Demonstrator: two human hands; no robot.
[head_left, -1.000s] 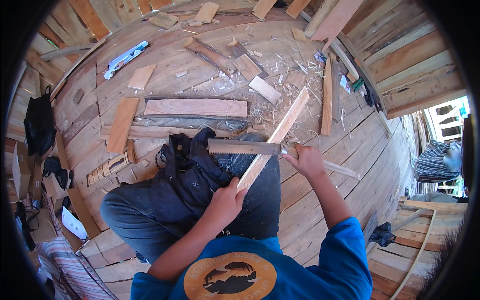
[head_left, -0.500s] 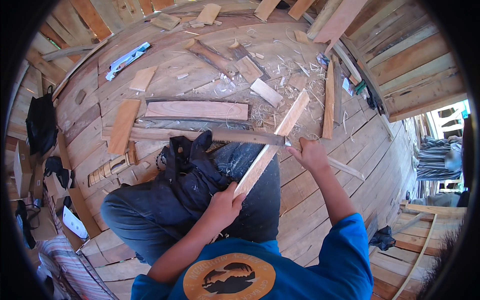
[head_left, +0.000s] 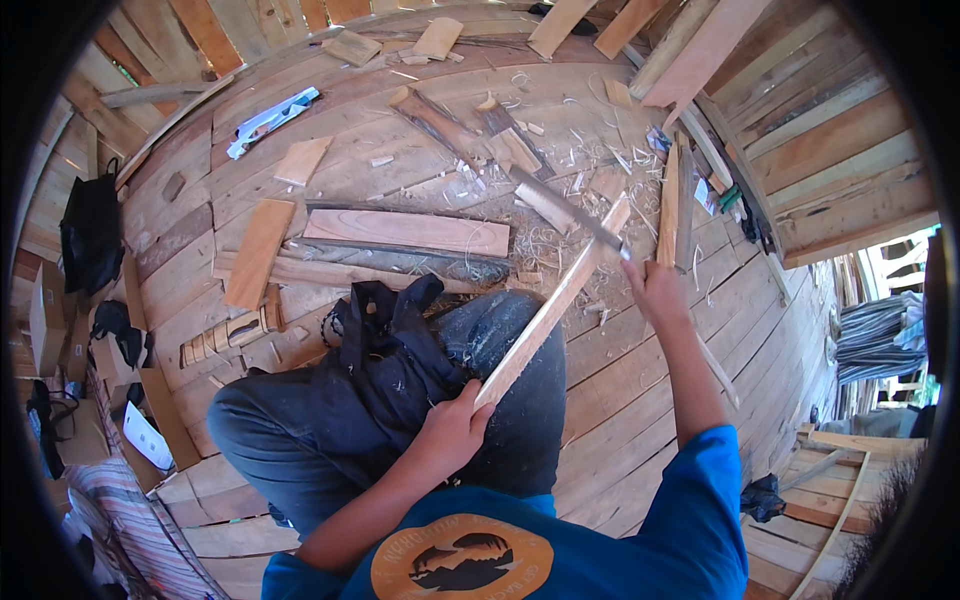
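My left hand (head_left: 452, 428) is closed round the near end of a long, narrow wood strip (head_left: 550, 312). The strip slants up and to the right across my bent leg, its far end above the floor. In my right hand (head_left: 660, 292) is the handle of a machete (head_left: 562, 212), mostly hidden by my fingers. Its long grey blade points up and to the left, crossing the strip near the far end. Whether the edge touches the wood, I cannot tell. Dark cloth (head_left: 385, 345) lies over my lap.
Beyond my legs are a reddish board (head_left: 410, 231), a tan board (head_left: 258, 255) and several offcuts among curled shavings. A carved wooden piece (head_left: 225, 337) lies to the left, near cardboard boxes (head_left: 160, 420). Planks (head_left: 668, 205) lie at the right by the wooden wall (head_left: 850, 130).
My right hand has moved slightly right, and the blade has swung from nearly level to pointing up and left. The strip's far end has shifted slightly right; my left hand keeps its grip.
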